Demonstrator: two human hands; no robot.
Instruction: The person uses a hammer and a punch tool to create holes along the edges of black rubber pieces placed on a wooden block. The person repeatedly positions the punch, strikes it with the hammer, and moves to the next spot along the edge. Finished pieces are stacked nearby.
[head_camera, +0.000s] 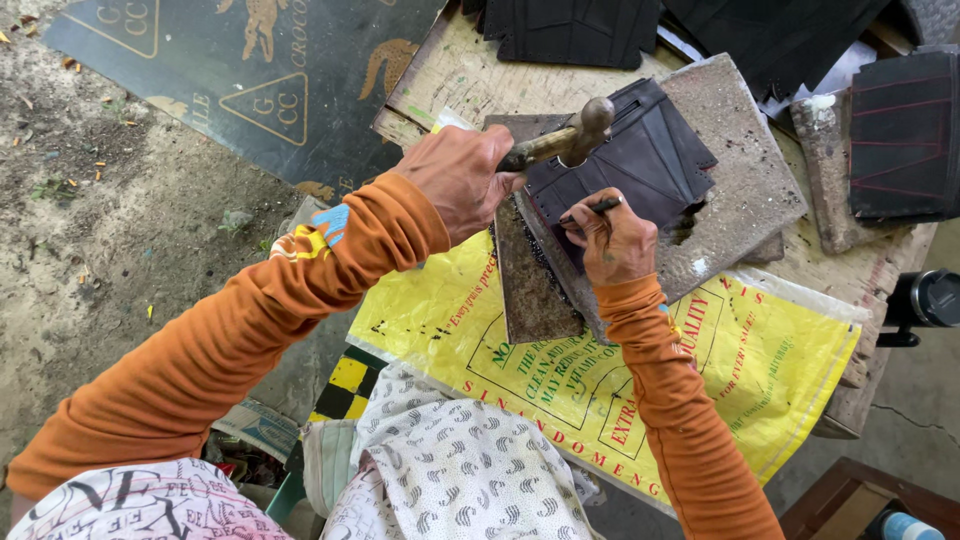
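Leather piece (640, 150), black, stitched in ridges, lies flat on a grey stone slab (745, 185). Right hand (615, 240) presses on its near edge, fingers pinched around a thin dark punch (592, 209). Left hand (455, 180) is closed round the wooden handle of a hammer (565, 140), head above the leather. Under both wrists: yellow rectangular sack (600, 370) with red and green print. Beyond the left hand: dark board (250, 80) bearing gold triangle signs.

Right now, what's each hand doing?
Left hand: closed on hammer.
Right hand: closed on thin black punch, over black piece.
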